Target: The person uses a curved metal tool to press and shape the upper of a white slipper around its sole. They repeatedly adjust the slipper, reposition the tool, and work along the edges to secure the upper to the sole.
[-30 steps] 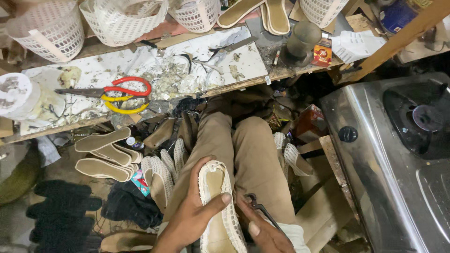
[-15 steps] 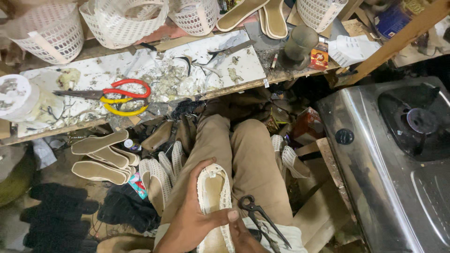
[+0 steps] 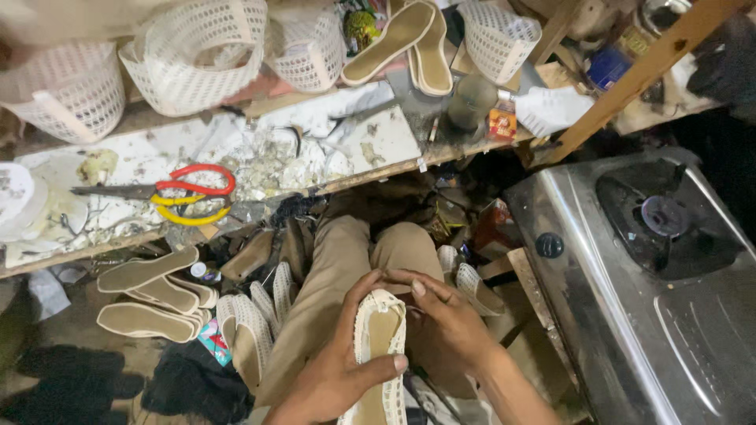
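While the left hand (image 3: 346, 370) grips a cream woven shoe (image 3: 379, 346), the right hand (image 3: 445, 319) seemingly pinches its rim.

You sit with your knees (image 3: 370, 252) under the front edge of the workbench (image 3: 315, 149). Over your lap, your left hand (image 3: 339, 370) wraps the shoe (image 3: 378, 346) from the left and your right hand (image 3: 449, 323) meets it from the right, fingers on its toe end. On the bench, the scissors (image 3: 173, 193) lie to the left, and baskets (image 3: 197, 55) line the back behind them. A pair of soles (image 3: 409, 39) rests at the back, right of the baskets. On the floor to your left lies a stack of soles (image 3: 150, 295), with more shoes (image 3: 244, 323) between it and your leg. The stove (image 3: 646, 275) stands to your right.
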A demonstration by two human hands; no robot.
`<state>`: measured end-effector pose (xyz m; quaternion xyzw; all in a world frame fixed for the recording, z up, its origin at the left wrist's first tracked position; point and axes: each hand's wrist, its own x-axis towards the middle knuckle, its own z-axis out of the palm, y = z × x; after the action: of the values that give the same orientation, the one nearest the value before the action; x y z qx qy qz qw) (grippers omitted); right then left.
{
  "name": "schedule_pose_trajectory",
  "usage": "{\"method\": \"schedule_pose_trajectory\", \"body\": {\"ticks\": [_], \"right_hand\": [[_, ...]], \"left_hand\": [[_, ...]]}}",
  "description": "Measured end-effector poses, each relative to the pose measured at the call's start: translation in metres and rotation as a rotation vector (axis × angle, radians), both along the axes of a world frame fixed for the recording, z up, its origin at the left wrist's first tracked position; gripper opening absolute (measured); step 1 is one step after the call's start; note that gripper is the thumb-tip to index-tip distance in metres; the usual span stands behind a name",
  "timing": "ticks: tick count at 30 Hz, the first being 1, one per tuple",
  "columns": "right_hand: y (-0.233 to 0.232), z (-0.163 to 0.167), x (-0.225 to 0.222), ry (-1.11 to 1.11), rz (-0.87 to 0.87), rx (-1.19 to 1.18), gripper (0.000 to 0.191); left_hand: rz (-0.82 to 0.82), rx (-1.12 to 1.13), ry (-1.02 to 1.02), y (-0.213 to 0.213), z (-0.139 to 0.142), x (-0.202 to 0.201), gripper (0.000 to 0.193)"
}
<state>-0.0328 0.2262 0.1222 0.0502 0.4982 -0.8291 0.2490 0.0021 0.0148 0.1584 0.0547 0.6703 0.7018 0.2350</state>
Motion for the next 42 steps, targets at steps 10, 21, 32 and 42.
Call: {"method": "schedule_pose_trajectory", "body": {"ticks": [10, 21, 32, 42], "right_hand": [[0.033, -0.016, -0.085, 0.115, 0.385, 0.145, 0.031], [0.011, 0.022, -0.108, 0.218, 0.604, 0.326, 0.033], [0.016, -0.02, -0.095, 0.142, 0.432, 0.184, 0.051], [0.013, -0.006, -0.086, 0.225, 0.413, 0.248, 0.042]], "left_hand": [[-0.13, 0.127, 0.085, 0.006, -0.004, -0.035, 0.106], [0.01, -0.044, 0.106, 0.007, -0.02, -0.05, 0.053], [0.191, -0.155, 0.039, 0.019, -0.025, -0.057, 0.031], [0.177, -0.088, 0.221, 0.024, -0.04, -0.056, 0.032]]}}
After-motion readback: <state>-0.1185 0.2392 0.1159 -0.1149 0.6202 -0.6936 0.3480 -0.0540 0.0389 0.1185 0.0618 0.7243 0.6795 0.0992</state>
